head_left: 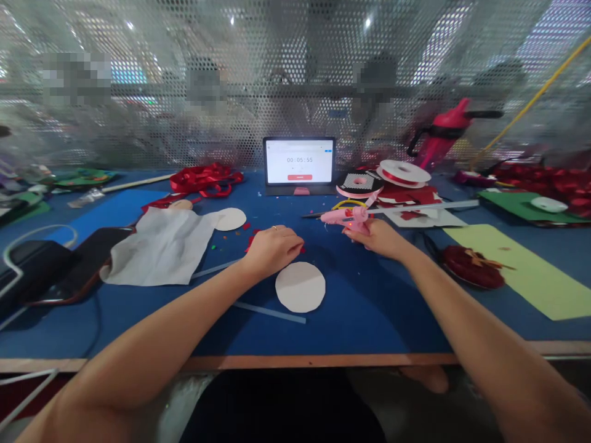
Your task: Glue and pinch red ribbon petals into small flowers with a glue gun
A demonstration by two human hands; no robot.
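Note:
My right hand [381, 239] is wrapped round the handle of a pink hot glue gun [344, 215], its nozzle pointing left; a long pale glue stick [425, 207] extends from its back. Over the table's middle, my left hand [273, 247] is closed, fingers curled down; what they hold, if anything, is hidden. Red scraps [252, 239] show beside and partly behind it. Just below that hand lies a white paper circle [300, 287]. Another glue stick [272, 312] rests left of and below the circle. A second white circle [231, 219] is farther back, left.
A tablet [300, 161] showing a timer stands at the back before a perforated metal screen. Left are a white cloth [161, 246], a phone [87, 261] and red ribbon [203, 179]. Ribbon spools [404, 173], a pink tumbler [443, 135] and yellow paper [530, 264] are right.

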